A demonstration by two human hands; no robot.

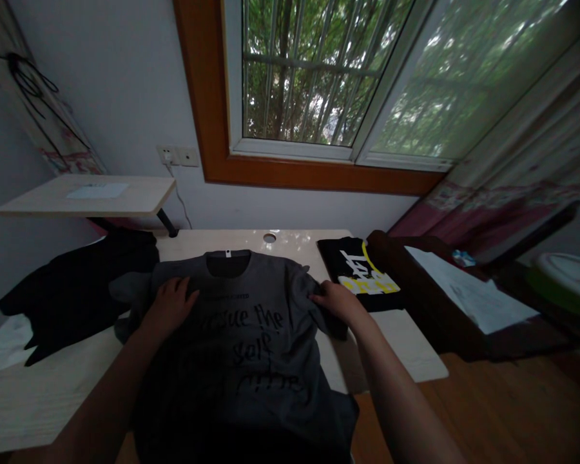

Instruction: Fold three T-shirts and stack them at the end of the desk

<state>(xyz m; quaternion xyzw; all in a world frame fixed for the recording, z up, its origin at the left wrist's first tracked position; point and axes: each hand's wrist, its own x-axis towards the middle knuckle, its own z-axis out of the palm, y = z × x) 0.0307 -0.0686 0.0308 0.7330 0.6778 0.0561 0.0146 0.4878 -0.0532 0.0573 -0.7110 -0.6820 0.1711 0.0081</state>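
A dark grey T-shirt (265,348) with black lettering lies spread front up on the pale desk, its collar toward the window and its lower part hanging over the near edge. My left hand (174,303) rests on the shirt by the left shoulder, fingers stretched over the cloth and thumb apart. At the other side, my right hand (337,300) pinches the shirt's right sleeve between thumb and fingers. Just beyond that hand sits a folded black T-shirt (336,254) with a white and yellow print. Black clothing (91,274) lies heaped on the left of the desk.
The desk (43,412) stands against the wall below a barred window (314,77). A raised shelf (140,190) with a paper on it is at the back left. To the right, a dark brown covered surface (428,303) holds a white sheet (468,290).
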